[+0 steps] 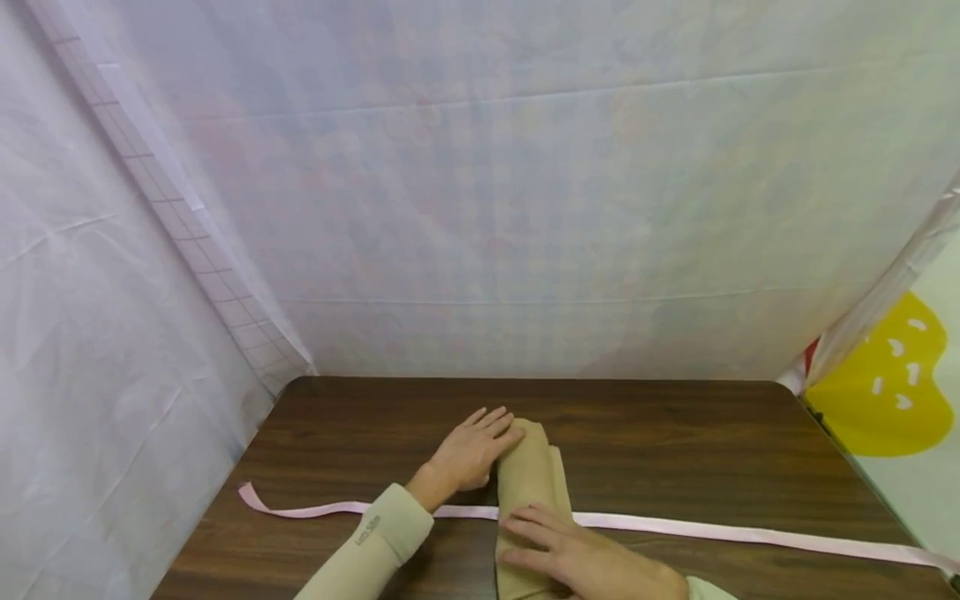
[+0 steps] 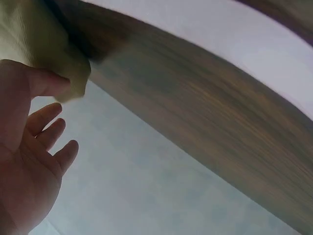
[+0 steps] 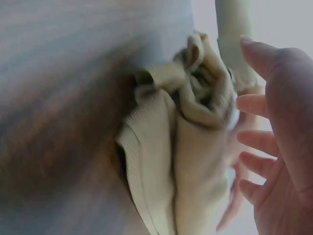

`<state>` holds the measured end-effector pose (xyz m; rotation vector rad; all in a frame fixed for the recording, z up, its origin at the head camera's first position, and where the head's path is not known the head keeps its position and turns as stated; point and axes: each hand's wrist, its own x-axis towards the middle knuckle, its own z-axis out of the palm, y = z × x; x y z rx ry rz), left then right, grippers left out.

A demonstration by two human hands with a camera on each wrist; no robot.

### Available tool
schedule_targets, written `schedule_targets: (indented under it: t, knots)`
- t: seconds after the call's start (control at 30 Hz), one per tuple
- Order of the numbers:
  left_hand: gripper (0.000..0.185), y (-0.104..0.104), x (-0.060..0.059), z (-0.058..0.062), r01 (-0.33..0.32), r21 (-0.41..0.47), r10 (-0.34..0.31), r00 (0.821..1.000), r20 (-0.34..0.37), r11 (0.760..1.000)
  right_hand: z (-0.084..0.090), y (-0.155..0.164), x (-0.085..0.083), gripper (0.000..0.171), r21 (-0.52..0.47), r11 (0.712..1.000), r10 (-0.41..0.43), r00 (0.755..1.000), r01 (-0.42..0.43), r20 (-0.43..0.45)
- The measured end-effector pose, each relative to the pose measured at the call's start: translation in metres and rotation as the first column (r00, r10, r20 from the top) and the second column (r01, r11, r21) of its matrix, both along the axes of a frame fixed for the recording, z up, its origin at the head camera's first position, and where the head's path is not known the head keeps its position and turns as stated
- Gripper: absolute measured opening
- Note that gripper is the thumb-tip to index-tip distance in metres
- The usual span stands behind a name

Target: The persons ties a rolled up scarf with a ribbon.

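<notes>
On the dark wood-grain worktop [image 1: 675, 433], near its front edge at about 6 o'clock from the centre, lies a rolled beige cloth [image 1: 528, 483], set across a flat pink ribbon [image 1: 712, 532] that runs from 9 o'clock to 3 o'clock beneath it. The left hand [image 1: 468, 454] rests against the roll's far left side, fingers straight and close together, pressing rather than gripping. The right hand [image 1: 581, 558] lies flat on the near end, fingers spread and relaxed, holding nothing in a pinch.

I judge the step in hand to be steadying and tightening the roll over the ribbon; the next move likely calls for keeping one palm on the bundle so it does not spring loose while the other takes up a ribbon end.

Seen from the right wrist, the cloth [image 3: 190, 147] is soft, ribbed knit, its end bunched into loose folds. The ribbon looks smooth and thin, the worktop hard and glossy.
</notes>
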<state>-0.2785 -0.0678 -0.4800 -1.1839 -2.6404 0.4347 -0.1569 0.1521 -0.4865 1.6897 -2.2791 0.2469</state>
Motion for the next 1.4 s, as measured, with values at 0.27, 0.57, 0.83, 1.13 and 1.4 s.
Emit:
schedule_targets:
  t: [0.27, 0.57, 0.83, 1.13, 1.4]
  knots:
    - [0.052, -0.024, -0.002, 0.005, 0.019, 0.162, -0.025, 0.999, 0.031, 0.987, 0.014, 0.015, -0.007, 0.058, -0.109, 0.99, -0.086, 0.995, 0.091, 0.05]
    - [0.045, -0.054, -0.002, 0.012, -0.013, 0.373, -0.066, 0.978, 0.198, 0.928, 0.022, 0.043, -0.024, 0.048, -0.239, 0.954, -0.14, 0.974, 0.181, 0.177]
    - [0.037, -0.074, 0.0, 0.012, -0.102, 0.524, -0.162, 0.886, 0.435, 0.845, 0.014, 0.067, -0.041, 0.036, -0.37, 0.893, -0.064, 0.885, 0.257, 0.461]
    - [0.033, -0.093, 0.002, 0.012, -0.309, 0.579, -0.244, 0.687, 0.684, 0.754, -0.001, 0.092, -0.059, 0.018, -0.327, 0.86, -0.114, 0.77, 0.393, 0.627]
    - [0.034, -0.103, 0.006, -0.003, -0.343, 0.527, -0.216, 0.642, 0.736, 0.777, -0.016, 0.105, -0.064, 0.021, -0.214, 0.886, -0.15, 0.693, 0.41, 0.705]
